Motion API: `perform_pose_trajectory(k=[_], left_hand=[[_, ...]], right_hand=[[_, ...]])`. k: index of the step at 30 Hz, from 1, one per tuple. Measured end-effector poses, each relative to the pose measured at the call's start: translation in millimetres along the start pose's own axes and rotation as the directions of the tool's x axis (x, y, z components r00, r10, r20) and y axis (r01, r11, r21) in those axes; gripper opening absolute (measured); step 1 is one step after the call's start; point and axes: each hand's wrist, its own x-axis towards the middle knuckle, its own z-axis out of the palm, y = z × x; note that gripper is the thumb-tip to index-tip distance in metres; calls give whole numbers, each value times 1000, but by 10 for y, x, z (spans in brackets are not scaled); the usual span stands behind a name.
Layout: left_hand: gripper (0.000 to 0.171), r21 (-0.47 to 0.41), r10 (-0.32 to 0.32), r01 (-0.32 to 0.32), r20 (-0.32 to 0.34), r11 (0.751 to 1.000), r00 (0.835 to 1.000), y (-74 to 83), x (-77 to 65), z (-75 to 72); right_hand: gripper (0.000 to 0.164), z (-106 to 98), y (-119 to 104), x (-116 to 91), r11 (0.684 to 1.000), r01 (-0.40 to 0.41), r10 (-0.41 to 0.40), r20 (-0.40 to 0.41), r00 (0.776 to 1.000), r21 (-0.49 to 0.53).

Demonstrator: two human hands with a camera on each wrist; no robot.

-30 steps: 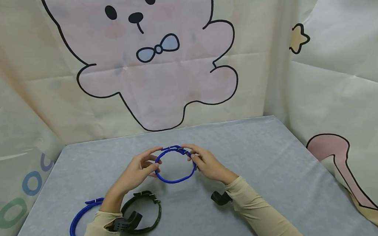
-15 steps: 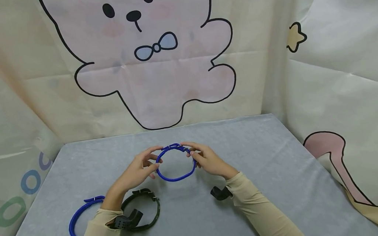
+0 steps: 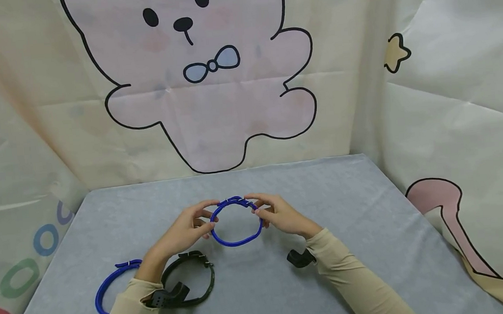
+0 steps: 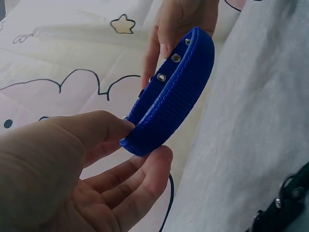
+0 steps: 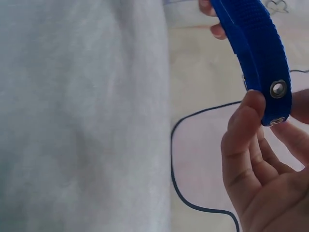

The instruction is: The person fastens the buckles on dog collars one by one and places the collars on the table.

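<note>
A blue webbing collar (image 3: pixel 236 244), buckled into a ring, is held up over the table between both hands. My left hand (image 3: pixel 185 231) pinches its left side between thumb and fingers. On the other side my right hand (image 3: pixel 284 216) pinches it, near the buckle at the upper right. Metal eyelets line the inner face of the strap (image 4: pixel 178 96) in the left wrist view. Up close in the right wrist view, one eyelet (image 5: pixel 278 89) shows just above the right fingertips. A dark green collar (image 3: pixel 211 278) lies on the table by my left wrist.
Another blue collar (image 3: pixel 104 287) lies at the left, partly hidden by the left forearm. Grey cloth covers the table (image 3: pixel 262 289). Behind it hangs a printed curtain (image 3: pixel 336 111), with more curtain (image 3: pixel 465 110) on the right side.
Both hands keep their hold on the blue collar, which stays nearly in place. My right wrist has shifted slightly outward to the right. The head view has moved a little.
</note>
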Motion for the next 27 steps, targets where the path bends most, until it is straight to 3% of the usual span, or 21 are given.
perform_pose_trajectory(k=[17,27], left_hand=[[53,18,22,-23,71,1000,997,-41,-120,87],[53,77,-4,-5,122,997,992,-119,-150,251]], right_hand=[[67,12,89,-222,998,-41,33,186,982,42],[73,13,201,-382,994,-99,86,269,959,35]])
